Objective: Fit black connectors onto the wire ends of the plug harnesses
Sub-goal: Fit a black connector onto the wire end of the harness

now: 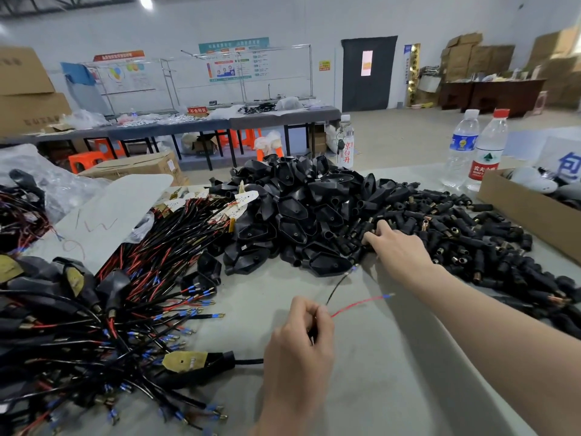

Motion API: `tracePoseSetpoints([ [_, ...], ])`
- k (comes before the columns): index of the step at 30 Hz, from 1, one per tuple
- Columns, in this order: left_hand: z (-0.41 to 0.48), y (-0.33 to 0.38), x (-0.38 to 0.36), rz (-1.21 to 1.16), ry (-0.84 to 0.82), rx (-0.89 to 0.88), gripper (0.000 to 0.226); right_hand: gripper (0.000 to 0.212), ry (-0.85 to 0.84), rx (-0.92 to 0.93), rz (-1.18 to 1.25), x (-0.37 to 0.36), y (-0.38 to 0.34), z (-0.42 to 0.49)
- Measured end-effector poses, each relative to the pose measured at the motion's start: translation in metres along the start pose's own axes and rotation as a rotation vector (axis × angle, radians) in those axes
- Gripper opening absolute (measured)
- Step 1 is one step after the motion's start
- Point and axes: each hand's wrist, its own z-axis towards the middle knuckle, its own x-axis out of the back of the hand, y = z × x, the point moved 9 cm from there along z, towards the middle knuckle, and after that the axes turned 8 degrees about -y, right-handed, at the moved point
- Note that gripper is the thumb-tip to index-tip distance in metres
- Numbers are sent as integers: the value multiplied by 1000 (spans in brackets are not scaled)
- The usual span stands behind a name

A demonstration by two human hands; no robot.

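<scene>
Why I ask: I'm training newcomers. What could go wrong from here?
1. The right hand reaches into a dense pile of connectors; it might lift several or the wrong piece.
2. The left hand only pinches the red wire and black wire; pushing a connector on could make them slip.
3. The plug lies against tangled harnesses; pulling may snag.

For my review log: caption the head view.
Left hand pinches harness wires; right hand reaches into the black connectors.

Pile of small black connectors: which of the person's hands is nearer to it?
Right. The right hand touches the connector pile at its near edge; the left hand is closer to the person, pinching the wires.
</scene>
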Motion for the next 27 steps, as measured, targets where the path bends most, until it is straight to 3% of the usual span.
tracePoseSetpoints([
  [4, 1, -3, 5, -18, 46, 20, 21, 30, 129, 57, 77, 5, -10, -16],
  [8, 2, -2, 12, -57, 84, -1, 23, 17, 251, -58, 679, 5, 0, -62],
  [11, 1, 2, 11, -80, 74, -29, 21, 14, 219, -39, 872, -9, 3, -99],
  [18, -7, 11, 8, -64, 45, -112, 16, 28, 172, -13, 941, -20, -1, -129],
  [27, -6, 7, 8, -26, 61, -125, 22, 25, 122, 56, 875, -19, -8, -131],
])
